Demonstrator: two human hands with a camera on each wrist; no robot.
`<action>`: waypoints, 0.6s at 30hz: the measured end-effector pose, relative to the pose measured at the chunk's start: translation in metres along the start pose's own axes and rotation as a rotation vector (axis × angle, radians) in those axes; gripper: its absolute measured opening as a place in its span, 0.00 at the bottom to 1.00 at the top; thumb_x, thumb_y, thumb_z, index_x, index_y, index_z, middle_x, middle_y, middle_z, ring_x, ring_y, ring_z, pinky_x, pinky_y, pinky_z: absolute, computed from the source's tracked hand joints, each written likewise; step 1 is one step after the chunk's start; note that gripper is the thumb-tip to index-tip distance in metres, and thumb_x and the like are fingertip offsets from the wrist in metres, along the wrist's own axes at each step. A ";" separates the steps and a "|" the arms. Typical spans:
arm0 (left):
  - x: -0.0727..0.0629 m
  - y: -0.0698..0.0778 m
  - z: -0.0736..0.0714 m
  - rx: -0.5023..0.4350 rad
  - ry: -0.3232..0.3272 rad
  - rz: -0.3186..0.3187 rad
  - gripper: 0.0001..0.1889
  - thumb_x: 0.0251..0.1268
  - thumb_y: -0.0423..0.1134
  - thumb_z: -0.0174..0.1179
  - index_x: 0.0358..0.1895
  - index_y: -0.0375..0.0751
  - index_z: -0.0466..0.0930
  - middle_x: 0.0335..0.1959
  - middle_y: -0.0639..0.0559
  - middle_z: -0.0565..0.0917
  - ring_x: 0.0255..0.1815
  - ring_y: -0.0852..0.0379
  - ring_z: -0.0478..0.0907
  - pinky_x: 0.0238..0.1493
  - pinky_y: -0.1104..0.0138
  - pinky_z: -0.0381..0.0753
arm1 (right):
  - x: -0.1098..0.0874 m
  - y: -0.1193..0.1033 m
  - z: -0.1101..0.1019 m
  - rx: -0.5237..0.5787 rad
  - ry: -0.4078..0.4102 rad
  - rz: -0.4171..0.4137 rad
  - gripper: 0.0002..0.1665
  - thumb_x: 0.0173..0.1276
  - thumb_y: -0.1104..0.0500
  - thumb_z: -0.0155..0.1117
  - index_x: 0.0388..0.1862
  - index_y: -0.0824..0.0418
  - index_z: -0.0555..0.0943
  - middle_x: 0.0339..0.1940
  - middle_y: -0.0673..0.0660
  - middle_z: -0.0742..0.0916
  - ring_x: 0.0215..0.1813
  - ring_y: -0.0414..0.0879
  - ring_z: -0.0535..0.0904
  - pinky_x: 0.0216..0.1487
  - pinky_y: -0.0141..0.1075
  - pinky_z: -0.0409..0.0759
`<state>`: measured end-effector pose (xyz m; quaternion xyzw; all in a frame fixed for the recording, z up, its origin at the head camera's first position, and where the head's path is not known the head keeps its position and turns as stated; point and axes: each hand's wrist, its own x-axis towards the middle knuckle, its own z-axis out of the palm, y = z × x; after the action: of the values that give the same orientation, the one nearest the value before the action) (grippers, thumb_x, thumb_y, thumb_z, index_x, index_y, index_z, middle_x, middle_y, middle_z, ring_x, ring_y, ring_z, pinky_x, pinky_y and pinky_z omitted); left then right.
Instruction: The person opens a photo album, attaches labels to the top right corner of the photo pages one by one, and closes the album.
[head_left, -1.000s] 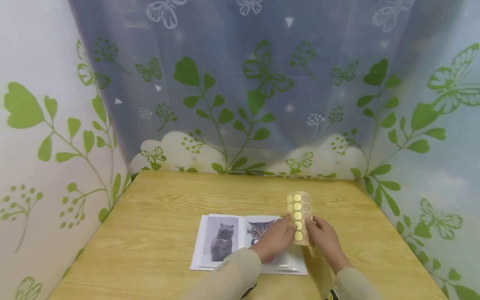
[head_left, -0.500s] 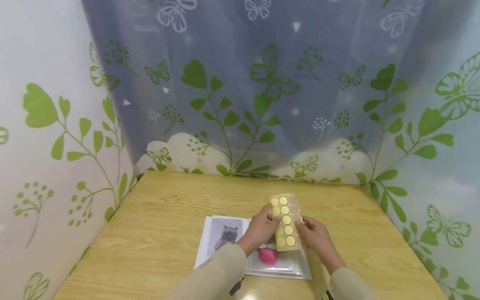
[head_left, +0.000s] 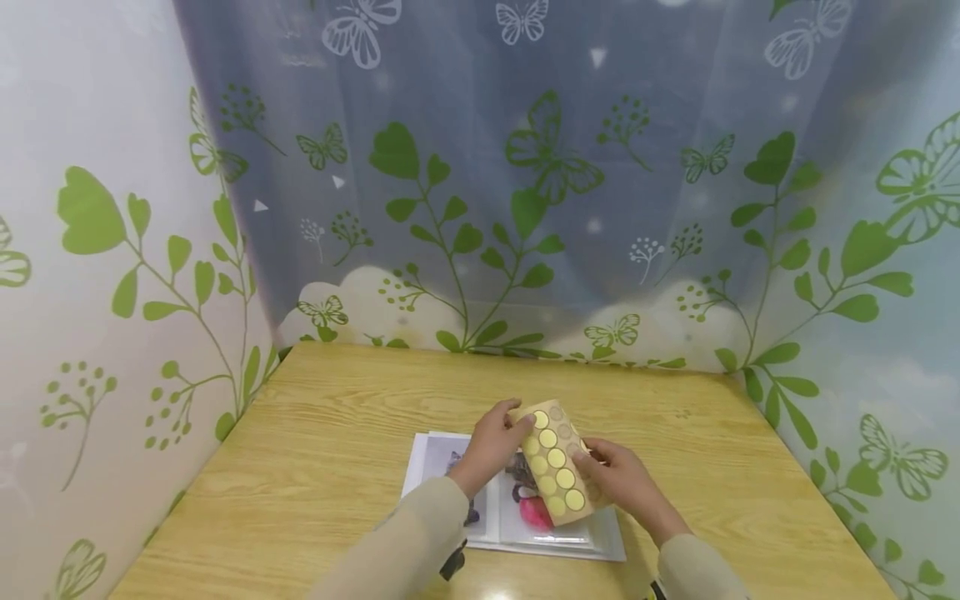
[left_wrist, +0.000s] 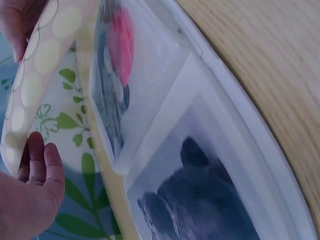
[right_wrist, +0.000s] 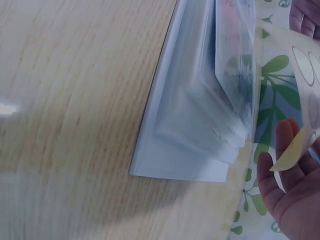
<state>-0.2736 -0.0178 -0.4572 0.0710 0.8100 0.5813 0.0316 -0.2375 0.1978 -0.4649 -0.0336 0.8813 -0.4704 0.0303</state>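
Note:
A tan sheet of round gold stickers [head_left: 557,479] is held up in both hands above an open photo album [head_left: 611,540]. My left hand [head_left: 486,446] pinches its upper left corner, thumb on the front. At the right edge my right hand [head_left: 626,479] grips it, thumb on the front too. Some circles in the right column look bare. In the right wrist view, one corner of the sheet [right_wrist: 290,155] bends between the right fingers. The album shows a grey cat photo [left_wrist: 195,195] on the left page; opposite, a cat picture with a pink shape [head_left: 535,514] is partly covered by the sheet.
The album lies on a wooden table [head_left: 337,433], near the front. Clear sleeves [right_wrist: 200,115] fan up from its right side. A patterned cloth [head_left: 480,250] with leaves and butterflies hangs behind the table and along both sides.
The sticker sheet has moved left and tilted, its top leaning left. My left hand has shifted left and up to the sheet's upper corner. More of the right page's pink shape shows than at first.

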 end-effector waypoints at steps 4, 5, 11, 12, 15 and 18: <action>0.000 -0.002 -0.012 -0.043 -0.041 0.015 0.23 0.73 0.49 0.57 0.62 0.36 0.77 0.43 0.45 0.83 0.38 0.53 0.80 0.41 0.57 0.84 | 0.001 -0.002 0.002 -0.031 -0.037 -0.036 0.28 0.72 0.52 0.63 0.63 0.69 0.77 0.40 0.54 0.85 0.41 0.46 0.79 0.40 0.39 0.81; 0.000 -0.003 -0.014 -0.063 -0.058 0.014 0.22 0.73 0.49 0.57 0.59 0.36 0.79 0.40 0.47 0.83 0.35 0.55 0.80 0.39 0.59 0.84 | 0.001 -0.003 0.003 -0.045 -0.043 -0.044 0.28 0.72 0.52 0.63 0.63 0.69 0.77 0.42 0.54 0.86 0.42 0.45 0.79 0.41 0.38 0.80; 0.000 -0.009 -0.025 -0.099 -0.143 0.018 0.15 0.73 0.45 0.58 0.44 0.36 0.85 0.33 0.50 0.83 0.30 0.58 0.77 0.36 0.64 0.82 | 0.001 -0.005 0.002 -0.104 -0.073 -0.072 0.26 0.71 0.55 0.65 0.63 0.66 0.78 0.48 0.58 0.85 0.43 0.47 0.80 0.38 0.38 0.80; -0.001 -0.010 -0.027 -0.090 -0.146 0.021 0.14 0.73 0.44 0.58 0.42 0.36 0.86 0.32 0.50 0.83 0.29 0.58 0.76 0.35 0.64 0.81 | 0.002 -0.006 0.002 -0.115 -0.072 -0.075 0.25 0.70 0.56 0.65 0.63 0.66 0.78 0.47 0.57 0.85 0.43 0.47 0.79 0.38 0.38 0.80; -0.001 -0.012 -0.029 -0.068 -0.149 0.013 0.12 0.71 0.41 0.60 0.38 0.35 0.86 0.30 0.51 0.83 0.27 0.59 0.75 0.32 0.67 0.79 | 0.003 -0.009 0.001 -0.152 -0.065 -0.093 0.24 0.70 0.57 0.66 0.62 0.65 0.79 0.45 0.55 0.85 0.42 0.45 0.79 0.38 0.38 0.79; -0.003 -0.012 -0.030 -0.073 -0.168 -0.018 0.11 0.69 0.38 0.61 0.40 0.33 0.87 0.28 0.51 0.83 0.24 0.60 0.76 0.29 0.68 0.80 | 0.004 -0.012 0.000 -0.184 -0.053 -0.118 0.24 0.70 0.58 0.66 0.62 0.65 0.79 0.47 0.56 0.86 0.43 0.47 0.78 0.42 0.41 0.79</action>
<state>-0.2752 -0.0502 -0.4595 0.1112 0.7834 0.6020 0.1074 -0.2411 0.1906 -0.4548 -0.1003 0.9161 -0.3876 0.0227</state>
